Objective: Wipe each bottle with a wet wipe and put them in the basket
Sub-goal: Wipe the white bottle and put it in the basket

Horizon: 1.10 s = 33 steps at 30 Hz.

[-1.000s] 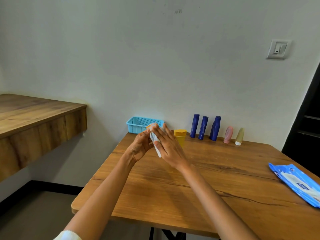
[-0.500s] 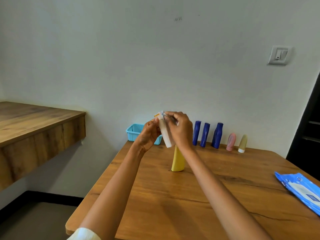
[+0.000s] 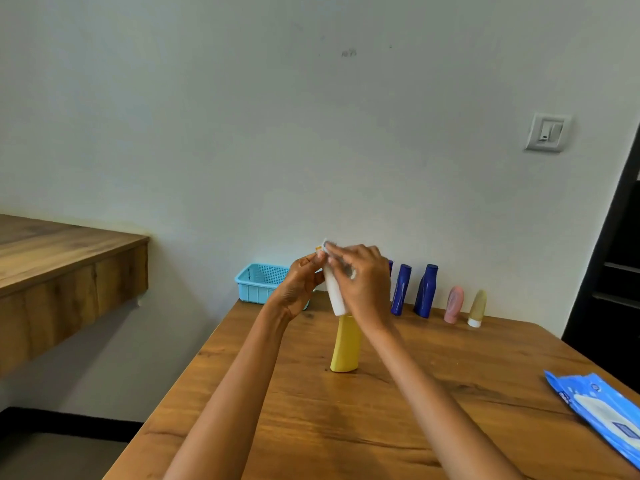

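Broad bare table (image 3: pixel 398 427) surface lies in front of the yellow bottle (image 3: pixel 344 344), which stands alone mid-table. Along the far edge, against the wall, stand blue bottles (image 3: pixel 426 291), a pink bottle (image 3: pixel 454 304) and a beige bottle (image 3: pixel 477 308), with narrow gaps between them. The basket (image 3: pixel 258 282) occupies the far left corner, its open top unobstructed from above. The wipes pack (image 3: pixel 602 410) lies at the right edge. A wooden counter (image 3: pixel 62 268) stands well apart on the left.
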### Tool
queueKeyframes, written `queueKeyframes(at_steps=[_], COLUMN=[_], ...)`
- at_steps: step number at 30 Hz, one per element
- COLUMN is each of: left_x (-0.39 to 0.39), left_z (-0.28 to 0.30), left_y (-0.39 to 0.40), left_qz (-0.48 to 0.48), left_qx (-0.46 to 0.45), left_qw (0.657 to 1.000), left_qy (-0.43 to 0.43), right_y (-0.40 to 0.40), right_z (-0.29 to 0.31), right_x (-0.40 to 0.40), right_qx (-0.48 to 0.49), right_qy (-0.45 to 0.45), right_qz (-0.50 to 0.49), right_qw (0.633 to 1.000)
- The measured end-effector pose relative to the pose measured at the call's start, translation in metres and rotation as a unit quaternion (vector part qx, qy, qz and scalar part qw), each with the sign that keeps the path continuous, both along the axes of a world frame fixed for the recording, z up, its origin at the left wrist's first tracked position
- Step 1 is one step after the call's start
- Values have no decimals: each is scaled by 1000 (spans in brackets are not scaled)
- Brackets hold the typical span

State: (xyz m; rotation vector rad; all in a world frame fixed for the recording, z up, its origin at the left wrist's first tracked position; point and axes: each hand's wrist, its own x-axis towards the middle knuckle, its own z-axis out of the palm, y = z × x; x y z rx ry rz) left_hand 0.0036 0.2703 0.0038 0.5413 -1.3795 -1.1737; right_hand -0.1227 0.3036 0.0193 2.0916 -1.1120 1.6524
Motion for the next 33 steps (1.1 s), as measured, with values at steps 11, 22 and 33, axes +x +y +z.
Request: queueKeyframes(at_steps=[11, 22, 33], left_x=[17, 29, 31], left_z=[22, 25, 29], left_y=[-5, -23, -31], left_qz=[55, 72, 95], left_qx=[-3, -10, 1], left_qw=[998, 986, 991], left_qy=[37, 150, 95], right_y=[-7, -37, -46], right_z=[19, 17, 18], right_x=[0, 33, 38], right_qx=[-23, -46, -58], right_qy=[-91, 35, -7], right_qz=[3, 48, 35], right_qw=[996, 997, 998])
